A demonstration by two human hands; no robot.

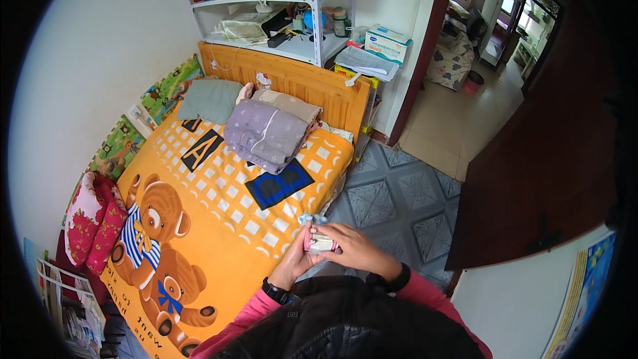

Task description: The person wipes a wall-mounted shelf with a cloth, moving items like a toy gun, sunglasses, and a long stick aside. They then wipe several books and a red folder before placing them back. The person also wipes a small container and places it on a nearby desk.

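Note:
In front of my body, over the near right edge of the bed, I hold a small pink-and-white object [320,243] between both hands; its kind is too small to make out. My left hand [292,262] is closed around its left side. From the right, my right hand [359,250] curls over it with the fingers across its top. A small light-blue piece [308,219] sticks out just beyond the fingertips; whether it is joined to the object I cannot tell. Dark bands circle both wrists, below pink sleeves.
The bed [232,272] has an orange bear-print sheet. A folded purple quilt [266,131] and a grey-green pillow [211,100] lie near its wooden headboard [286,73]. Behind stands a loaded white shelf [286,46]. Right are grey floor tiles [392,206] and an open dark door [531,186].

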